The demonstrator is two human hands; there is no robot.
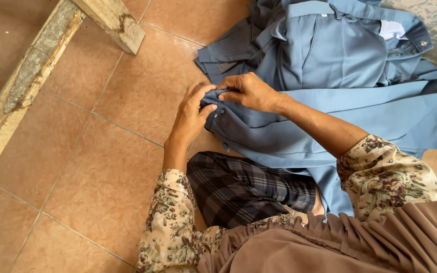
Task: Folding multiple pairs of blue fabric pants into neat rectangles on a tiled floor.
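Seated on a floor of terracotta-orange ceramic tiles [112, 167], seen from above. Both hands meet at one edge of a blue-grey woven fabric garment [289, 136], which lies draped from the person's lap out across the tiles toward the upper right.

Left hand [190, 119]: fingers curled upward, thumb and fingertips pinching a folded edge of the garment. Grasping, not slack. Wrist comes out of a cream floral-print sleeve [170, 222].

Right hand [249, 92]: knuckles up, fingers bent, pinching the same edge just beside the left hand's fingertips. The two hands touch or nearly touch at the pinch; cannot tell which. The right forearm crosses over the garment and runs back to a matching floral cuff.

Just below the pinch, a small dark button or snap shows on the cloth. Further up lies a second heap of the same blue-grey cloth [330, 45], crumpled, with a collar or waistband, a small white label and a metal stud near its upper right corner. Whether heap and held piece are one garment, cannot tell.

Below the hands: dark plaid checked cloth [249, 189] over the person's legs, partly covered by the blue garment. A brown pleated head covering [360, 242] fills the bottom right.

Upper left: weathered pale wooden beams [31, 76] run diagonally, resting on the tiles, well apart from the hands.
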